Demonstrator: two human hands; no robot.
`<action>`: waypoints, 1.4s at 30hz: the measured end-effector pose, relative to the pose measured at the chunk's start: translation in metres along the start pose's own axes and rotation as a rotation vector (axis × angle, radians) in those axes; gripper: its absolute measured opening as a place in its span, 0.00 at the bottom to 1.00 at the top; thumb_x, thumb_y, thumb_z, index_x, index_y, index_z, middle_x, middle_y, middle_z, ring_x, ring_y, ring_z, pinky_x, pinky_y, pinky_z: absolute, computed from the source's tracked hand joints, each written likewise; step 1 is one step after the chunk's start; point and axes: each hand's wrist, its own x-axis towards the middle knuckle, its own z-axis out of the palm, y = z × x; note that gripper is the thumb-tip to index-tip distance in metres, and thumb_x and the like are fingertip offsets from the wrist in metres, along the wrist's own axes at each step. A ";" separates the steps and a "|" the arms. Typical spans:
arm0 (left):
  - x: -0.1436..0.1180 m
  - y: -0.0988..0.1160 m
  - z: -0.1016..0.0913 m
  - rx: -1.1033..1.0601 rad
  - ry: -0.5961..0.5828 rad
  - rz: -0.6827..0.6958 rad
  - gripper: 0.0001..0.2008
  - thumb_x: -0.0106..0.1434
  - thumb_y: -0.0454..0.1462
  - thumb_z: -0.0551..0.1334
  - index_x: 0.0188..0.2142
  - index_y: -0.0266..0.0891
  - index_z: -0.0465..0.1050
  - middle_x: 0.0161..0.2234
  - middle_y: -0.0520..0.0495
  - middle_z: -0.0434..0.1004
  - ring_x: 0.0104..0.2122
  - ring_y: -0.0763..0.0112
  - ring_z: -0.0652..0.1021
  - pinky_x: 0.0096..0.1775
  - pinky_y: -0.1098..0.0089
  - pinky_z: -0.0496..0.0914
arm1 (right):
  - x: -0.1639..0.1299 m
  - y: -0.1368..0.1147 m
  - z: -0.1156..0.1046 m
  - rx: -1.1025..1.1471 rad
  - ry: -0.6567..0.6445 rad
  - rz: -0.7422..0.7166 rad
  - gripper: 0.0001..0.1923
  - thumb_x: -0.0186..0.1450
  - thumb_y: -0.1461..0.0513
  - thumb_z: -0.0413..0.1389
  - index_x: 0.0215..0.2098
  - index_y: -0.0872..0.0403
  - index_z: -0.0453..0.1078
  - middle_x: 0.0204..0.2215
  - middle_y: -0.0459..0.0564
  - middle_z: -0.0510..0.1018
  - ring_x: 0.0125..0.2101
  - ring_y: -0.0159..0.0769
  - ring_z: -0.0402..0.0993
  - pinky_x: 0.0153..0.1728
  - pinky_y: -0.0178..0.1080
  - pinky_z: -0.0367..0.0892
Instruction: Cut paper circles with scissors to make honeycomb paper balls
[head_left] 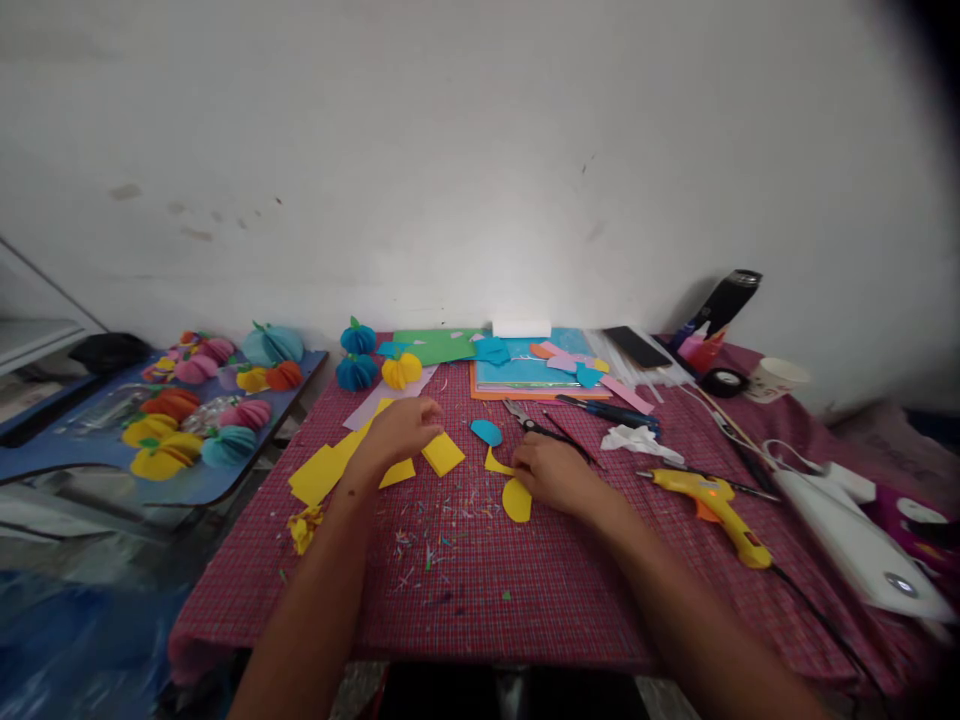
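While the head camera is looking down over a table covered in a red checked cloth (pixel 525 590), both hands are resting near the middle of it among yellow paper pieces. The left hand (pixel 401 430) is lying palm down on a large, flat, angular yellow paper sheet (pixel 322 472), its fingers loosely curled and closing on nothing that can be made out. A small yellow square (pixel 442 453) is lying just to the right of that hand, apart from the fingertips. The right hand (pixel 553 472) is pressing down on a rounded yellow cutout (pixel 516 499), which is sticking out from under the palm's near-left edge; whether the fingers are pinching it cannot be told. A blue oval cutout (pixel 486 432) is sitting between the two hands, slightly farther back. Black-handled scissors (pixel 536 425) are lying just behind the right hand, and a yellow glue gun (pixel 712 505) is lying well to the right of it. At the back of the cloth, a stack of coloured sheets (pixel 525 372) is holding loose blue and pink scraps. Left of the cloth, a blue board (pixel 90 440) is carrying many folded paper balls (pixel 225 445).
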 end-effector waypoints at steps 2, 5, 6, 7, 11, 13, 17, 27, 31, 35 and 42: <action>-0.003 -0.006 0.004 0.024 -0.096 0.026 0.12 0.53 0.41 0.65 0.37 0.42 0.77 0.38 0.45 0.79 0.38 0.60 0.76 0.39 0.67 0.65 | 0.000 0.000 0.001 -0.005 0.002 -0.011 0.09 0.65 0.62 0.54 0.35 0.51 0.77 0.35 0.52 0.78 0.39 0.39 0.72 0.38 0.36 0.62; -0.005 -0.011 0.018 0.037 -0.136 0.011 0.19 0.47 0.40 0.68 0.41 0.45 0.77 0.42 0.44 0.79 0.45 0.55 0.75 0.45 0.66 0.65 | 0.001 0.000 0.002 -0.007 0.002 -0.011 0.09 0.66 0.63 0.53 0.36 0.51 0.77 0.36 0.52 0.78 0.40 0.39 0.72 0.39 0.36 0.62; -0.005 -0.013 0.023 0.042 -0.137 0.007 0.22 0.45 0.39 0.69 0.43 0.45 0.76 0.45 0.43 0.78 0.48 0.53 0.74 0.47 0.65 0.64 | 0.001 0.000 0.002 -0.006 0.003 -0.007 0.10 0.66 0.62 0.53 0.36 0.51 0.78 0.36 0.52 0.78 0.40 0.39 0.72 0.39 0.36 0.62; -0.004 -0.014 0.028 0.038 -0.146 0.010 0.25 0.45 0.38 0.69 0.46 0.46 0.76 0.47 0.43 0.77 0.50 0.52 0.73 0.49 0.64 0.64 | 0.001 0.000 0.002 -0.005 0.003 -0.003 0.10 0.66 0.62 0.53 0.36 0.51 0.78 0.36 0.52 0.78 0.40 0.39 0.72 0.39 0.36 0.62; -0.001 -0.017 0.031 -0.019 -0.155 0.025 0.27 0.46 0.35 0.66 0.49 0.44 0.75 0.50 0.42 0.76 0.51 0.53 0.73 0.51 0.63 0.63 | 0.000 -0.002 0.002 0.016 0.030 0.007 0.11 0.67 0.62 0.52 0.39 0.50 0.78 0.38 0.53 0.78 0.40 0.39 0.72 0.40 0.36 0.62; 0.000 -0.014 0.026 -0.083 -0.138 0.025 0.22 0.47 0.34 0.65 0.44 0.43 0.77 0.45 0.43 0.78 0.46 0.55 0.76 0.47 0.65 0.65 | 0.000 -0.003 0.002 0.036 0.075 0.009 0.12 0.68 0.61 0.51 0.41 0.51 0.77 0.39 0.53 0.78 0.40 0.38 0.73 0.40 0.36 0.62; 0.002 -0.002 0.012 -0.238 -0.094 0.000 0.09 0.51 0.35 0.63 0.33 0.41 0.78 0.29 0.48 0.76 0.30 0.64 0.75 0.33 0.69 0.66 | 0.002 -0.006 0.002 0.143 0.180 0.068 0.13 0.69 0.59 0.50 0.35 0.53 0.76 0.35 0.52 0.78 0.36 0.38 0.73 0.37 0.36 0.61; 0.002 0.041 0.028 -0.838 -0.108 -0.096 0.11 0.56 0.44 0.64 0.31 0.37 0.73 0.26 0.52 0.73 0.25 0.74 0.72 0.28 0.73 0.64 | 0.007 -0.014 0.008 1.032 0.269 0.189 0.11 0.61 0.53 0.58 0.30 0.53 0.68 0.25 0.45 0.73 0.24 0.32 0.68 0.24 0.33 0.61; 0.003 0.049 0.043 -0.987 -0.132 -0.159 0.13 0.55 0.44 0.66 0.29 0.37 0.70 0.24 0.52 0.72 0.23 0.74 0.72 0.27 0.72 0.65 | 0.008 -0.012 0.003 1.162 0.234 0.300 0.15 0.60 0.52 0.58 0.25 0.53 0.64 0.17 0.41 0.68 0.19 0.31 0.67 0.20 0.32 0.59; 0.004 0.049 0.051 -1.123 -0.163 -0.202 0.13 0.53 0.44 0.68 0.28 0.36 0.70 0.23 0.53 0.71 0.22 0.76 0.71 0.27 0.73 0.64 | 0.007 -0.008 0.000 1.194 0.251 0.309 0.17 0.58 0.50 0.60 0.24 0.53 0.64 0.17 0.41 0.69 0.17 0.28 0.64 0.19 0.31 0.57; 0.004 0.047 0.056 -1.261 -0.098 -0.244 0.14 0.54 0.43 0.68 0.31 0.36 0.68 0.26 0.52 0.72 0.25 0.75 0.72 0.29 0.72 0.66 | 0.007 -0.003 0.002 1.270 0.130 0.242 0.18 0.61 0.50 0.59 0.26 0.57 0.72 0.20 0.45 0.75 0.16 0.25 0.61 0.18 0.30 0.54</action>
